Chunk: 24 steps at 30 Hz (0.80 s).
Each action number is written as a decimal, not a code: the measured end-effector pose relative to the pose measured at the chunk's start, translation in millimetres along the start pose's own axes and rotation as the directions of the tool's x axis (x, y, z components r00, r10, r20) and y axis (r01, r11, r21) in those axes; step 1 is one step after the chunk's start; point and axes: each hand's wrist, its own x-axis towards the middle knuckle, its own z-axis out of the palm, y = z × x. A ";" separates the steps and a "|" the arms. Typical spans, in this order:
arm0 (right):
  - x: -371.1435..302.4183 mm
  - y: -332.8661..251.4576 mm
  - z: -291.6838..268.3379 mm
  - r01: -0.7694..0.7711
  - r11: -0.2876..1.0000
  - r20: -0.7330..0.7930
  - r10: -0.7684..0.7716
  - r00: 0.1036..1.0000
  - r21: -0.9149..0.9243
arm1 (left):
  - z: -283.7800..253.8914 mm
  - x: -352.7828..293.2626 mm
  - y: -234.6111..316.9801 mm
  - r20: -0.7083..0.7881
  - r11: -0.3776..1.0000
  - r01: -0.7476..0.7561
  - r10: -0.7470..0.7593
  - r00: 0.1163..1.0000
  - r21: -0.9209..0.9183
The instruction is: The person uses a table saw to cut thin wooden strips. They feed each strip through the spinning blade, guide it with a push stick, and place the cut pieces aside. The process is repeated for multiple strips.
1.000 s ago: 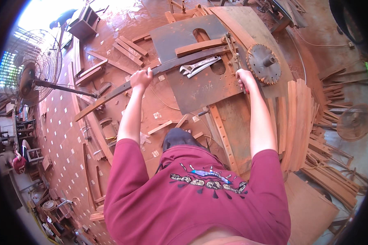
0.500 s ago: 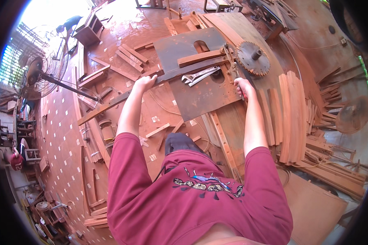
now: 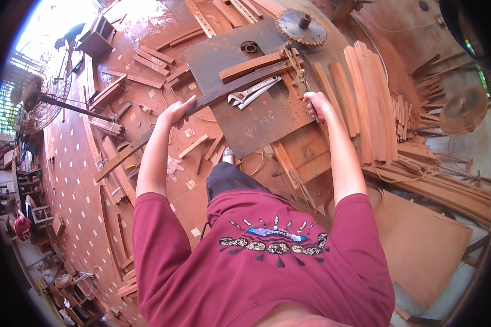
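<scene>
My left hand (image 3: 174,113) is closed round a long dark wooden bar (image 3: 232,88), its index finger stretched along it. The bar runs from a flat metal saw table (image 3: 245,122) out past my left forearm. My right hand (image 3: 319,106) grips a slim red-handled tool (image 3: 320,116) at the table's right edge; its exact kind is hidden by my fingers. The tool lies close to a rusty metal clamp (image 3: 297,68) at the bar's far end. Beside the bar lie an adjustable wrench (image 3: 240,98) and a shorter wooden block (image 3: 251,66).
A toothed circular saw blade (image 3: 301,27) lies flat beyond the clamp. Stacked planks (image 3: 368,103) stand to the right. At left are a large fan (image 3: 38,95) and loose timber (image 3: 150,62) on the tiled floor. Another person (image 3: 23,224) is at the far left.
My view has shifted, so the table and blade sit higher and further left. My left index finger now points along the bar. My right hand keeps its grip near the clamp.
</scene>
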 end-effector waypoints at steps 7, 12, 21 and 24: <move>-31.2 31.9 -12.2 -0.041 0.999 -0.019 0.041 0.999 0.007 | 29.7 -45.1 6.4 0.026 1.000 0.000 0.000 1.000 -0.013; -65.4 45.4 -21.7 -0.049 0.998 -0.063 0.047 0.997 -0.039 | 61.6 -63.2 3.8 -0.227 0.973 -0.055 0.107 0.968 0.222; -105.2 25.4 7.8 0.065 0.462 -0.395 -0.815 0.424 -0.884 | 70.5 -72.0 5.1 -0.484 0.832 -0.263 0.508 0.712 0.488; -117.8 22.1 4.3 0.017 0.423 -0.399 -0.867 0.299 -0.906 | 83.1 -78.5 5.0 -0.555 0.801 -0.210 0.552 0.622 0.560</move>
